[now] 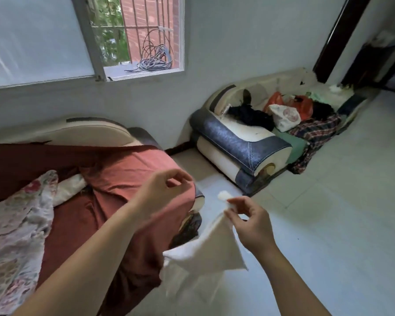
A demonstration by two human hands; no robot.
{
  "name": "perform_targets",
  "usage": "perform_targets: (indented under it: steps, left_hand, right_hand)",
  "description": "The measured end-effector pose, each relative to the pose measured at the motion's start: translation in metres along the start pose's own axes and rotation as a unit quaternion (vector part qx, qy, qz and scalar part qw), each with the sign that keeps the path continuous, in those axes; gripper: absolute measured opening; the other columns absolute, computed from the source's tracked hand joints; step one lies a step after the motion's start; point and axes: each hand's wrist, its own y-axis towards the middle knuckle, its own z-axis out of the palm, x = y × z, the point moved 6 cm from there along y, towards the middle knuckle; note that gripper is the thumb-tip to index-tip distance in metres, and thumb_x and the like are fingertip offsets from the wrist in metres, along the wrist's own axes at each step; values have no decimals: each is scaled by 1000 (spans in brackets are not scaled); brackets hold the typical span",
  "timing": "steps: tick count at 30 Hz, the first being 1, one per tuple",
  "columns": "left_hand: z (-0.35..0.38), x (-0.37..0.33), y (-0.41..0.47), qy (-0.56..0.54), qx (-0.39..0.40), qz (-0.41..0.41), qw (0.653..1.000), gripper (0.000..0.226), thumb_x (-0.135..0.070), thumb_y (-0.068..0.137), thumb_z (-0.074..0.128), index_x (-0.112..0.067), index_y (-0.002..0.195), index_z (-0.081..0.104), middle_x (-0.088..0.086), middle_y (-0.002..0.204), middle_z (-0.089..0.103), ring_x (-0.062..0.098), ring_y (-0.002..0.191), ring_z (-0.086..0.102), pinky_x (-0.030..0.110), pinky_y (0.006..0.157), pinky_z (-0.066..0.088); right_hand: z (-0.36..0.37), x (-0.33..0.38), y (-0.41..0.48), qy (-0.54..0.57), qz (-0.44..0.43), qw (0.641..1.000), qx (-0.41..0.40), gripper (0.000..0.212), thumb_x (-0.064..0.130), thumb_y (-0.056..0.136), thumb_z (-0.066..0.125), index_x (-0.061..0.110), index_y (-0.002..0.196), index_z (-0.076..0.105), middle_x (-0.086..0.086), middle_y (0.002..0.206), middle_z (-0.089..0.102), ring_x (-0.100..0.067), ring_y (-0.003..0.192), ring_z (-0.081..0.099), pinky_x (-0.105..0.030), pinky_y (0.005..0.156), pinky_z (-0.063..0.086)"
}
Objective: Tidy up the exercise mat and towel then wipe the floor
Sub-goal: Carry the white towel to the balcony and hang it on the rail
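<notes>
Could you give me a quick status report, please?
Right hand pinches towel corner; towel hangs. Left hand curled, empty. Sofa close on left.

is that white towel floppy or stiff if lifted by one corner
Probably floppy: pinched at one corner by the right hand, the white towel hangs in soft folds. Likely light for its size, since a mere pinch seems to carry it. Unlikely to roll or tip.

The tiled floor lies open on the right, from near to far. On the left, a red-covered sofa with a floral blanket blocks the way. A second sofa, piled with clothes and bags, fills the far wall, with a narrow strip of floor between the two. The towel hangs near, mid-scene.
</notes>
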Motion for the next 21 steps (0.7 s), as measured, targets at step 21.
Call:
perform_targets:
  steps: [21]
  left_hand:
    - [65,108,345,70,151,-26,986,20,-40,83,65,-34,102,61,-21,103,61,-4,96,58,26,85,51]
  right_hand:
    - [-4,-39,353,-87,-12,995,50,32,11,83,65,36,102,60,12,86,65,-2,78,58,-10,69,44]
